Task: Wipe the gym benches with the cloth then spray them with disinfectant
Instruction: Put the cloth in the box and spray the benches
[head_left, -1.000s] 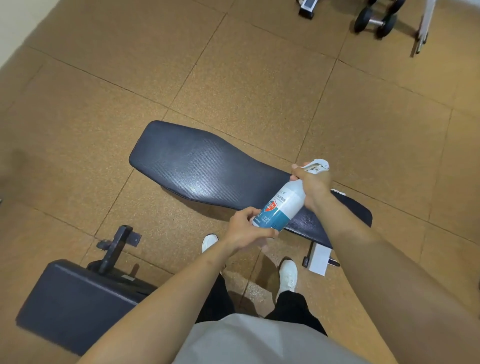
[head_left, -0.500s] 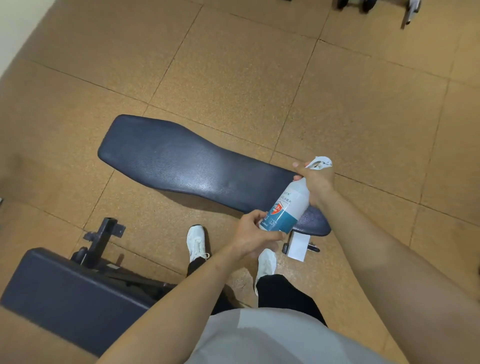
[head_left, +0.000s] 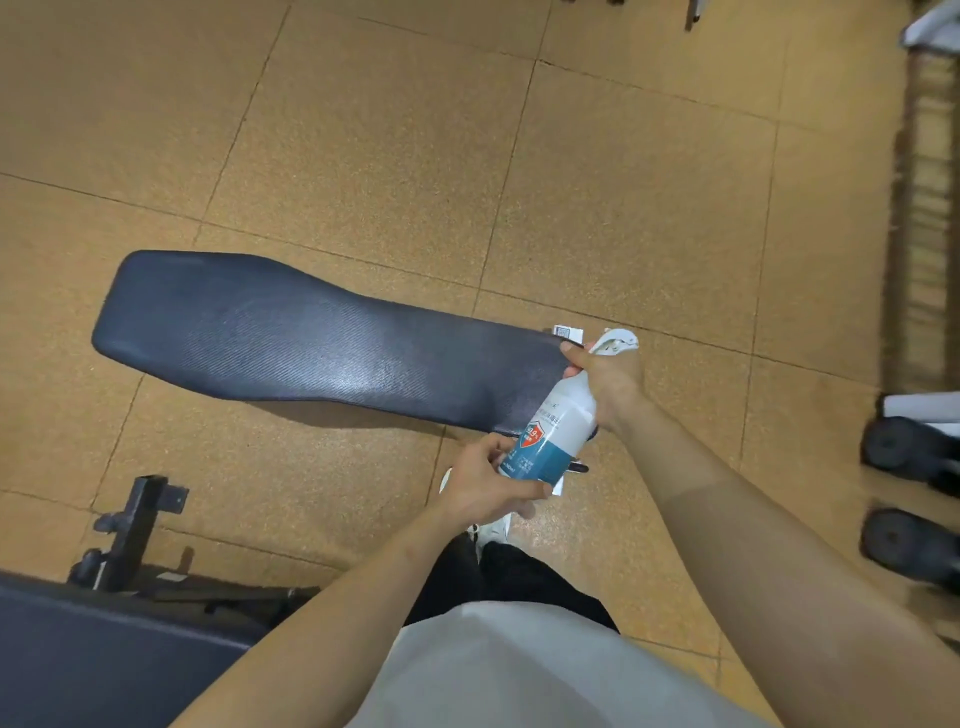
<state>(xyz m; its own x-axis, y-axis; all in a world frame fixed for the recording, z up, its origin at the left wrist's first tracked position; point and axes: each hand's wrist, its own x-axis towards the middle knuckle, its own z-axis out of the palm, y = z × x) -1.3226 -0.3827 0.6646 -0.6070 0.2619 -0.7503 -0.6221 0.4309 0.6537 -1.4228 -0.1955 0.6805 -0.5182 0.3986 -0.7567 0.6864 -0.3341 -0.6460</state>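
A long dark blue gym bench (head_left: 291, 343) lies across the floor in front of me, its pad shiny in the middle. Over its right end I hold a white spray bottle (head_left: 558, 428) with a teal and red label, tilted with the white trigger head at the upper right. My right hand (head_left: 605, 376) grips the neck below the trigger. My left hand (head_left: 485, 480) cups the bottle's base. A second dark bench pad (head_left: 93, 660) fills the bottom left corner. No cloth is in view.
The floor is tan cork-like tiles (head_left: 415, 156). A black metal bench frame post (head_left: 140, 525) stands beside the second pad. Black dumbbells (head_left: 909, 447) sit at the right edge by a rack. My legs and one white shoe show below the bottle.
The view has swung right, so the bench sits further left and dumbbells appear at the right edge. Both hands keep the same hold on the bottle, now over the bench's right end.
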